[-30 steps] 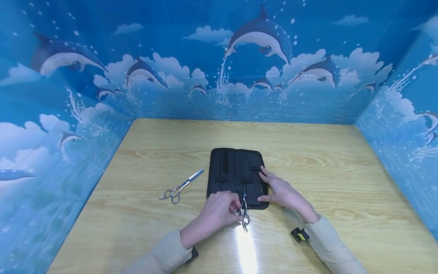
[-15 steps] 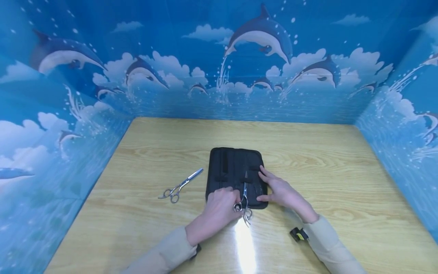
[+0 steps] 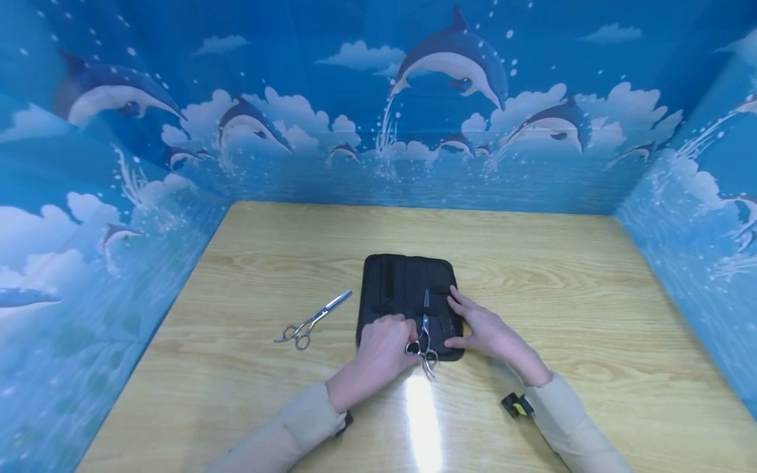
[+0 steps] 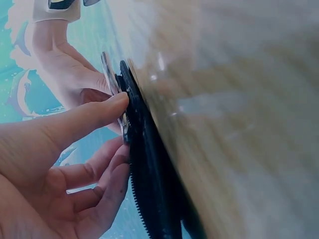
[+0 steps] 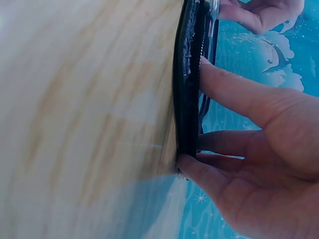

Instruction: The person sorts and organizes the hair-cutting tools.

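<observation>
An unfolded black scissors case (image 3: 407,279) lies on the table, its zip edge visible in both wrist views. My left hand (image 3: 383,345) pinches the finger-ring end of silver hairdressing scissors (image 3: 426,323), whose blades lie under a black strap on the case's right half. The rings reach past the case's near edge. In the left wrist view the thumb (image 4: 112,107) presses on the handle. My right hand (image 3: 489,334) rests on the case's right edge with fingers spread. In the right wrist view its thumb (image 5: 224,84) presses on the case's inner face.
A second pair of scissors (image 3: 313,320), apparently with a toothed blade, lies on the wooden table (image 3: 284,249) left of the case. Dolphin-printed blue cloth walls (image 3: 378,174) stand around the table's back and sides. A glare streak marks the table in front of the case.
My left hand has moved away from me, sliding the scissors further up under the strap, so the blade tips now show beyond it. The right hand stays in place.
</observation>
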Motion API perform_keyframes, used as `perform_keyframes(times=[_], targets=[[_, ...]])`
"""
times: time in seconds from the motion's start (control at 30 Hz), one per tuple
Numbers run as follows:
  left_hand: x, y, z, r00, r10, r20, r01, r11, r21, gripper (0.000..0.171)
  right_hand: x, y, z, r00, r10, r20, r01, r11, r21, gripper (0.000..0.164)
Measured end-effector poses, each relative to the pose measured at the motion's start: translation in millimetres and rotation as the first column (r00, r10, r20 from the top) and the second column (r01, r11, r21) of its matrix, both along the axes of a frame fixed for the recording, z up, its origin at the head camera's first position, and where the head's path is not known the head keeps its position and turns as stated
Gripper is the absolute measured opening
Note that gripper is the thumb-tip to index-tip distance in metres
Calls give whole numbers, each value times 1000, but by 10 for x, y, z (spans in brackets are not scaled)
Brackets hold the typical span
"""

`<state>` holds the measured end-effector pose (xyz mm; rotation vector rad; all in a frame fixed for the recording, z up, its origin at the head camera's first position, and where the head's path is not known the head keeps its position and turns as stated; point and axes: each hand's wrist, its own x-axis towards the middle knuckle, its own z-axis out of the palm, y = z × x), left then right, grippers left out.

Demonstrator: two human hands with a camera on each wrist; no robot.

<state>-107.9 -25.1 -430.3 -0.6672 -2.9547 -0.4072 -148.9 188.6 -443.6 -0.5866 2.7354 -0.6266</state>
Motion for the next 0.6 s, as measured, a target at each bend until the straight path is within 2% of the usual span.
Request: perform_keyframes(times=[0.27,0.6], targets=[[-77,38,15,999,-25,22,26,999,-46,34,9,-3,13,1000,5,14,-6,1000,6,87],[-162,16,10,996,-10,84,12,1000,-24,38,9,-1,12,1000,6,21,-6,1000,2,88]])
